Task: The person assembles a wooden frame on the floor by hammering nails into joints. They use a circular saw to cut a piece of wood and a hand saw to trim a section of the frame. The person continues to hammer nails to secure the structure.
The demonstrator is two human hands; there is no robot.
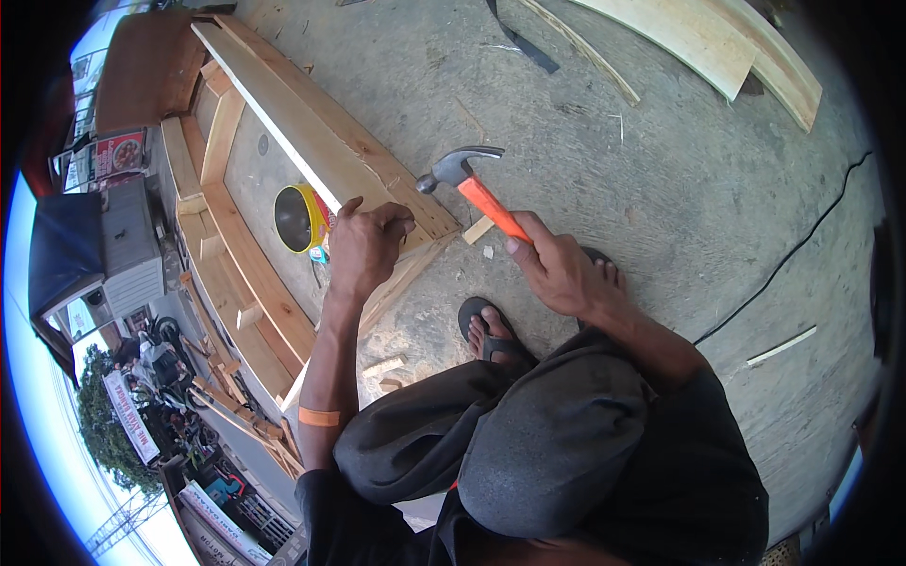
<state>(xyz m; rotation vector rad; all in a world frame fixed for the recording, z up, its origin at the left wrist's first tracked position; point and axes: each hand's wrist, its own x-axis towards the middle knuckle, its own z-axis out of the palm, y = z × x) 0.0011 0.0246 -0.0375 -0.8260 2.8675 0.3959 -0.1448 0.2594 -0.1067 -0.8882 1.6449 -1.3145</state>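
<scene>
A claw hammer (491,206) with an orange handle and a dark metal head is gripped in my right hand (564,272). Its head is raised by the near corner of a wooden frame (429,215), apart from the wood. My left hand (366,247) rests at the near end of a pale board (283,127) along the frame's top. Its thumb and fingers are drawn together over the wood; whatever they may pinch is too small to make out.
A yellow bucket (300,219) stands inside the frame. Wood offcuts (385,366) lie by my sandalled foot (493,330). Planks (698,42) are at the far right, and a black cable (793,259) crosses the concrete. Motorcycles (165,363) stand beyond the frame at left.
</scene>
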